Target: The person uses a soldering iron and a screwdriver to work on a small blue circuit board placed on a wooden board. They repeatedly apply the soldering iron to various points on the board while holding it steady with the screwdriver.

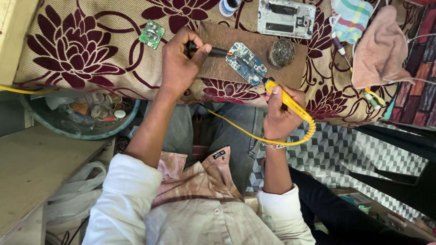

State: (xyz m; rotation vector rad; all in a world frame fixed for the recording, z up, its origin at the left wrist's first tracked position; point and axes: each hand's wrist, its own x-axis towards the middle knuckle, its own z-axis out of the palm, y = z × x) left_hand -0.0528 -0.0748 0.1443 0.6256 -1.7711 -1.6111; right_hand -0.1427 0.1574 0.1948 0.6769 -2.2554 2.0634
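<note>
A blue circuit board [245, 63] lies on a brown wooden board [218, 59] on the flower-patterned cloth [91, 45]. My left hand [180, 63] grips a dark tool with an orange neck [217, 51], its tip at the blue board's left edge. My right hand [280, 115] holds a yellow soldering iron [287, 100]; its tip rests at the board's lower right corner. A yellow cord [254, 136] runs from the iron across my lap.
A green circuit board [151, 33] lies left of the wooden board. A round dish of metal wool [281, 53], an opened white device casing [286, 17], a pink cloth [380, 47] and screwdrivers [371, 97] lie to the right. A bowl of small parts [91, 113] sits lower left.
</note>
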